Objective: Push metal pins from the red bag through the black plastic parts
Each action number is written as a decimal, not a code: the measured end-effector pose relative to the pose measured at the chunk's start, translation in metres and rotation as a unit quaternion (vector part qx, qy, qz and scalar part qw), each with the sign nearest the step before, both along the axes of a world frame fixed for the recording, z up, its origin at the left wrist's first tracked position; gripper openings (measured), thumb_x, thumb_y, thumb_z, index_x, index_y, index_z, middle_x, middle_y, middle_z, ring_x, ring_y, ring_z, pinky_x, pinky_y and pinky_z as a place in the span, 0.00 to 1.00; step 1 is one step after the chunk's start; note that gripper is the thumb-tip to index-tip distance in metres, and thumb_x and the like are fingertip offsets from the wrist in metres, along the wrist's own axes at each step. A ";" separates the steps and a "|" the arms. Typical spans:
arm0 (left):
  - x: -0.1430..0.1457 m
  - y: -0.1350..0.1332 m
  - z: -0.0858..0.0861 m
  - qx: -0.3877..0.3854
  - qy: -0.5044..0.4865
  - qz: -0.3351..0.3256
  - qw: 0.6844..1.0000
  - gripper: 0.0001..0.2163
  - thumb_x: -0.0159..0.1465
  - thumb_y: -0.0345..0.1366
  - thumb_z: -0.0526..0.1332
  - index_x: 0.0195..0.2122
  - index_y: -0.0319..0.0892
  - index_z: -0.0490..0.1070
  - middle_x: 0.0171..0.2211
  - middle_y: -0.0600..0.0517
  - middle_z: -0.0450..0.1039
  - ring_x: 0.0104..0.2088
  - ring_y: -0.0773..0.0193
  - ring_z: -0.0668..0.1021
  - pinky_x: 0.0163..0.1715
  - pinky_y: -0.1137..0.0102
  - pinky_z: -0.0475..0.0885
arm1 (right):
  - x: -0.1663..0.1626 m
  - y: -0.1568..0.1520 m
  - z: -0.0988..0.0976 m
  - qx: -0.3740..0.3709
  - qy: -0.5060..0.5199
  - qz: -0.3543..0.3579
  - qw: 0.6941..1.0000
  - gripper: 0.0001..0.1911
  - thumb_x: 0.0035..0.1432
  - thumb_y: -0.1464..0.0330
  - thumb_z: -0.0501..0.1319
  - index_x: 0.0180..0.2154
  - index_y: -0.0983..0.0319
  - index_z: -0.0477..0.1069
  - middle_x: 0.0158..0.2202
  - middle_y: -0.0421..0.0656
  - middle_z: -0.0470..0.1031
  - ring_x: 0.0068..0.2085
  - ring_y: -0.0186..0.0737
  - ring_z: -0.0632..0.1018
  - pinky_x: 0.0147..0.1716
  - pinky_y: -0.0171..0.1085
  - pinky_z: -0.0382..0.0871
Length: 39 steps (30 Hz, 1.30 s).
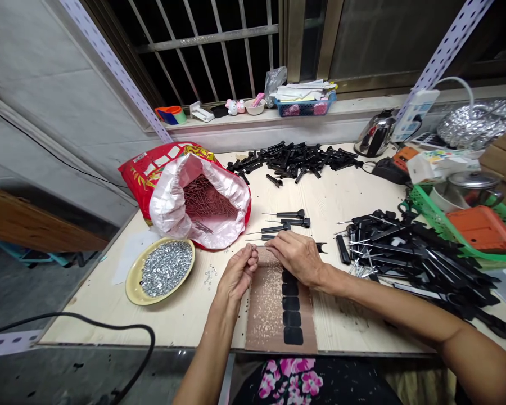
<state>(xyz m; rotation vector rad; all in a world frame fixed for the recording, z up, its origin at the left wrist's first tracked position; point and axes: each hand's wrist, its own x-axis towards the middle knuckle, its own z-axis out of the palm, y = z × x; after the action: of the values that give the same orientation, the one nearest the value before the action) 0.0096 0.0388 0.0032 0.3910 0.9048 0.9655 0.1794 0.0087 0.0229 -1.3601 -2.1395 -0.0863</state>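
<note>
My left hand (237, 274) rests at the left edge of a brown pad (270, 306) with black patches, its fingers curled in a pinch on something small I cannot make out. My right hand (297, 256) lies over the pad's top edge, fingers closed on a black plastic part (320, 247) whose forked end sticks out to the right. Just beyond the hands lie a few black parts with metal pins (284, 221) in a row.
A red-and-white bag of pins (194, 194) stands open at left. A yellow plate of small silver nuts (162, 270) sits near it. Black parts are piled at the back (297, 157) and at right (405, 253). A green basket (468, 225) and a kettle (375, 135) stand far right.
</note>
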 end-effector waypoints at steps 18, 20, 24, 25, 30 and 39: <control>0.009 -0.004 0.001 0.117 0.130 0.022 0.984 0.16 0.42 0.38 0.74 0.25 0.33 0.73 0.20 0.54 0.71 0.17 0.78 0.67 0.15 0.81 0.61 | -0.002 0.000 -0.006 0.015 -0.072 -0.005 0.997 0.10 0.65 0.70 0.52 0.34 0.61 0.71 0.30 0.40 0.71 0.33 0.35 0.70 0.30 0.35 0.55; 0.008 -0.004 -0.001 0.131 0.142 0.025 0.981 0.15 0.42 0.38 0.74 0.25 0.34 0.74 0.20 0.54 0.71 0.16 0.77 0.67 0.15 0.80 0.62 | -0.001 0.000 -0.007 -0.001 -0.067 -0.001 0.998 0.10 0.65 0.69 0.53 0.35 0.61 0.71 0.30 0.40 0.71 0.33 0.35 0.70 0.30 0.35 0.55; 0.007 -0.003 -0.003 0.131 0.151 0.013 0.980 0.15 0.43 0.39 0.73 0.25 0.34 0.74 0.19 0.54 0.71 0.16 0.77 0.66 0.15 0.80 0.61 | 0.001 0.001 -0.007 -0.023 -0.062 0.016 0.998 0.10 0.66 0.68 0.52 0.36 0.61 0.70 0.32 0.41 0.71 0.33 0.35 0.70 0.30 0.34 0.56; 0.006 -0.003 -0.003 0.131 0.153 0.012 0.979 0.15 0.43 0.39 0.73 0.25 0.34 0.74 0.19 0.54 0.71 0.16 0.77 0.67 0.15 0.80 0.61 | 0.002 0.002 -0.007 -0.032 -0.062 0.016 0.997 0.10 0.66 0.68 0.51 0.37 0.60 0.71 0.32 0.40 0.70 0.33 0.34 0.70 0.29 0.34 0.56; 0.005 -0.004 -0.002 0.142 0.170 0.004 0.975 0.14 0.44 0.39 0.73 0.25 0.34 0.74 0.19 0.53 0.71 0.16 0.76 0.67 0.15 0.79 0.61 | 0.005 0.002 -0.007 -0.086 -0.014 0.019 0.996 0.10 0.66 0.65 0.52 0.40 0.62 0.70 0.36 0.41 0.71 0.32 0.32 0.70 0.27 0.32 0.56; 0.004 -0.004 -0.001 0.137 0.174 -0.013 0.975 0.15 0.43 0.40 0.73 0.25 0.34 0.74 0.20 0.54 0.71 0.15 0.76 0.66 0.14 0.79 0.61 | 0.008 0.003 -0.008 -0.101 -0.009 0.042 0.994 0.11 0.65 0.65 0.52 0.42 0.62 0.70 0.38 0.43 0.69 0.32 0.32 0.70 0.26 0.31 0.58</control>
<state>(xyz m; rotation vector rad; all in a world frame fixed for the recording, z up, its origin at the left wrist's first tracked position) 0.0132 0.0349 0.0020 0.8257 1.0806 1.0177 0.1876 0.0117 0.0151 -1.3816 -2.2683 0.1561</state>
